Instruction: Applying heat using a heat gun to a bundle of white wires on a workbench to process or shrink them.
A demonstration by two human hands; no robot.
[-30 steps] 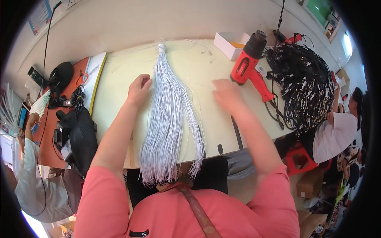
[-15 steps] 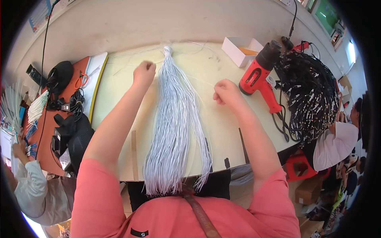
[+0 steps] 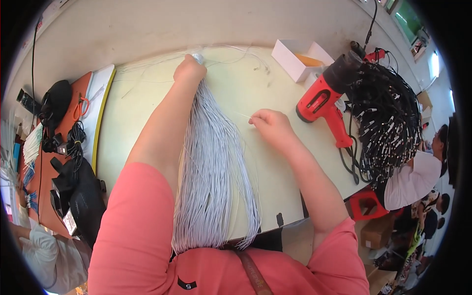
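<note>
Two hands busy: left hand (image 3: 190, 71) at the gathered far end of the white wire bundle (image 3: 211, 162) on the table (image 3: 278, 182), finger closure hidden; right hand (image 3: 269, 125) pinches a thin strand (image 3: 244, 116). Looks like strand-separating; next move probably needs a gentle pull.

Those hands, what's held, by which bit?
The right hand pinches a thin white strand, spot unclear. The left hand is at the gathered end of the white bundle; grip hidden.

backs onto a pale, smudged wall (image 3: 147, 29) beyond a cream tabletop (image 3: 140, 105). has a reddish-brown desk (image 3: 45, 199) at left, a red stool (image 3: 377, 212) and bright light (image 3: 435, 65) at right.
</note>
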